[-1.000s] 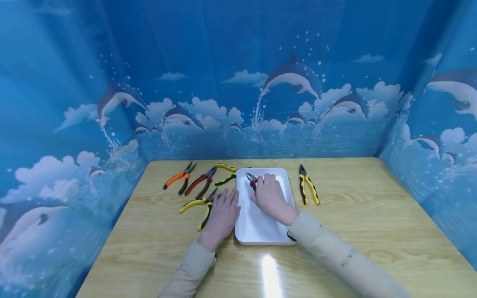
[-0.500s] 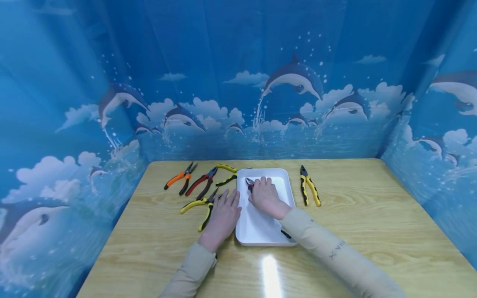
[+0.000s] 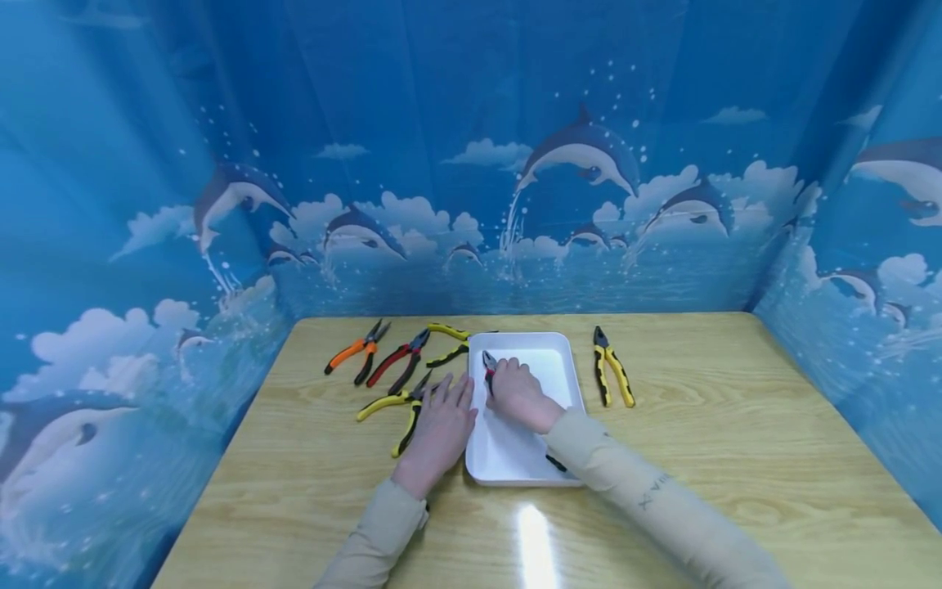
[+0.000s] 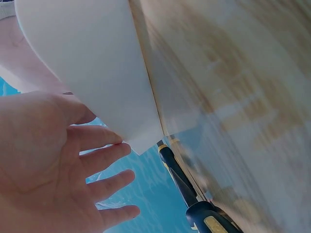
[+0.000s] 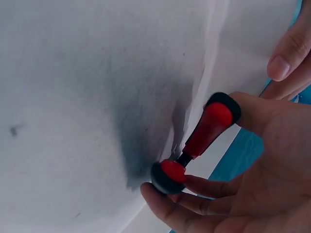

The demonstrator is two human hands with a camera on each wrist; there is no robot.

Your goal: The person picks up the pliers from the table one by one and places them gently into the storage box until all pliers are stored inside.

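My right hand point(image 3: 521, 394) grips red-and-black pliers point(image 3: 489, 364) inside the white tray point(image 3: 504, 454), close to its left wall. The metal nose points to the far side. From the right wrist view, the two handle ends point(image 5: 208, 128) lie between thumb and fingers over the tray floor. My left hand point(image 3: 439, 429) has its fingers extended against the tray's left rim. In the left wrist view those fingers point(image 4: 109, 187) are spread, with the thumb and index finger at the tray's wall. A black handle point(image 3: 555, 463) inside the tray's near right corner is partly hidden by my right sleeve.
Left of the tray lie orange pliers point(image 3: 361, 352), red-and-black pliers point(image 3: 401, 357) and yellow pliers point(image 3: 447, 335). Another yellow pair point(image 3: 386, 404) is partly under my left hand. Yellow-and-black pliers point(image 3: 612, 368) lie to the tray's right. A blue dolphin curtain point(image 3: 441, 123) encloses the table.
My right hand has shifted left and slightly nearer with the pliers, which have turned to point more straight away. More of the black handle shows beside the sleeve. My left hand stays at the rim.
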